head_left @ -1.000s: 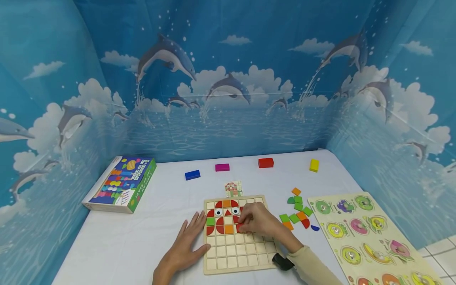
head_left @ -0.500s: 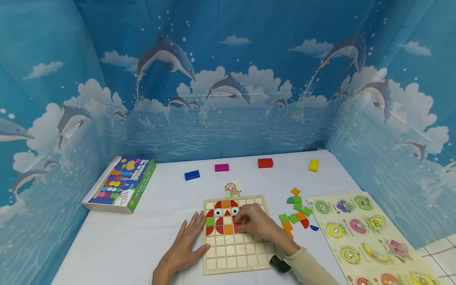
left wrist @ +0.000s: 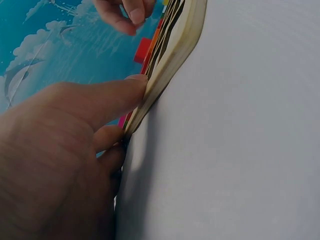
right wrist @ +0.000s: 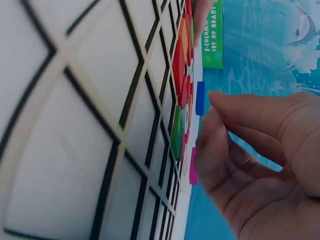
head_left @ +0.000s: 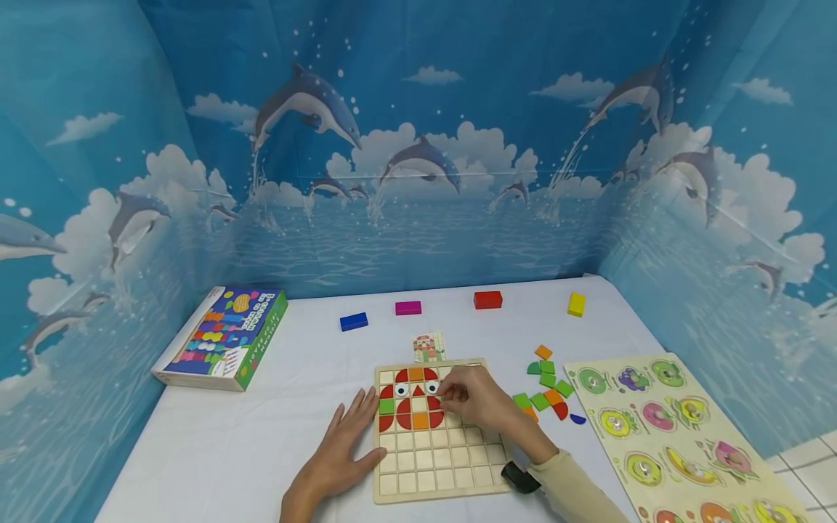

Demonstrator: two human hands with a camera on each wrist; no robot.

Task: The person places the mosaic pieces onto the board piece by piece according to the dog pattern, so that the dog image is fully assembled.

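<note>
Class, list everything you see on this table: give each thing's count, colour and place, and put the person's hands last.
Grid board: one, pale wood, near centre, part filled with red, orange and green tiles.
Loose tiles: about ten, green, orange, red, one blue, right of the board.
Picture card: one, small, just behind the board.
Blocks: four in a far row, blue, pink, red, yellow.
Game box: one, multicoloured with green side, far left.
Fruit puzzle: one, pale yellow, right edge.
Backdrop: blue, dolphins and clouds.
Left hand: flat, fingers against the board's left edge.
Right hand: over the board's right part, fingers curled; whether it holds a tile is unclear.
</note>
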